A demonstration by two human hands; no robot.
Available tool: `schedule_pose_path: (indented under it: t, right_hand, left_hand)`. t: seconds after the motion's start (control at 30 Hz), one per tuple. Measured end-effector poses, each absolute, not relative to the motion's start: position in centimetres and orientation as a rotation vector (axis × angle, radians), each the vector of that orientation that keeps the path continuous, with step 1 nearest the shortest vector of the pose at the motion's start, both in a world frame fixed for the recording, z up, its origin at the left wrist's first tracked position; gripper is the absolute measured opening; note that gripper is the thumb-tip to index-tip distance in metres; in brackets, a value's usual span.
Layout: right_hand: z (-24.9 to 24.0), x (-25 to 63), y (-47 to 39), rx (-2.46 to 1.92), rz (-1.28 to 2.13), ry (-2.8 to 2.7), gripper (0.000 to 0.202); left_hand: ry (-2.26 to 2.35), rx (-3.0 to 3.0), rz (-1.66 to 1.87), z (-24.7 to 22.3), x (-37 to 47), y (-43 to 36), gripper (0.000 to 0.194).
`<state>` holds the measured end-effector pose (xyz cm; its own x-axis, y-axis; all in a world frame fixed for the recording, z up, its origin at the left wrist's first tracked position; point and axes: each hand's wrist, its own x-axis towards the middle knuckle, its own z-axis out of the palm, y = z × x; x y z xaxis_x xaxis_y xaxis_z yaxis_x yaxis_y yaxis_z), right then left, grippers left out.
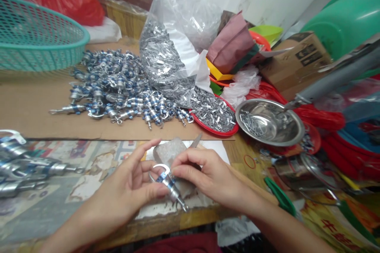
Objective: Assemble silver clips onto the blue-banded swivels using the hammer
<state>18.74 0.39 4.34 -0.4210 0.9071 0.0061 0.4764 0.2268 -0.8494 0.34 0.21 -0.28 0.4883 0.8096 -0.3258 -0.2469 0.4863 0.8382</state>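
Note:
Between the thumb and fingers of my left hand (135, 184) is a small silver and blue metal fitting (168, 184). It tilts down to the right, with a pale curved hook at its upper end and a small eye at its lower end. My right hand (204, 174) is closed in a pinch at the fitting's upper right side; whatever lies between those fingertips is hidden. A pointed grey blade (196, 140) shows just beyond my right knuckles, its other end out of sight. Under both hands sits a greyish block (169, 149) on the worktable.
A heap of similar fittings (115, 83) covers the cardboard, and several more (26, 166) lie at left. Behind my hands stand a plastic bag of small metal pieces (162, 55), a red dish (234, 131) of them and a steel bowl (270, 138). A turquoise basket (38, 35) is back left.

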Motion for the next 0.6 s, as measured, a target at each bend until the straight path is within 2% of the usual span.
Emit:
schedule_pose_path:
  t: [0.1,0.27,0.53,0.6]
  right_hand:
    - [4.0,18.8,0.9,-1.240,0.951,-2.040,0.011]
    - [2.7,18.9,0.5,-0.920,0.548,-2.160,0.016]
    - [1.8,19.0,-0.5,-0.765,0.251,-2.299,0.013]
    - [2.4,18.8,-0.7,-0.678,0.112,-2.395,0.021]
  left_hand:
    - [0.803,0.821,0.735,-0.3,0.3,0.2,0.081]
    - [0.803,0.802,0.747,-0.3,0.4,0.1,0.083]
    - [0.802,0.796,0.749,-0.2,0.4,0.2,0.084]
    - [0.807,0.805,0.762,-0.2,0.4,0.1,0.083]
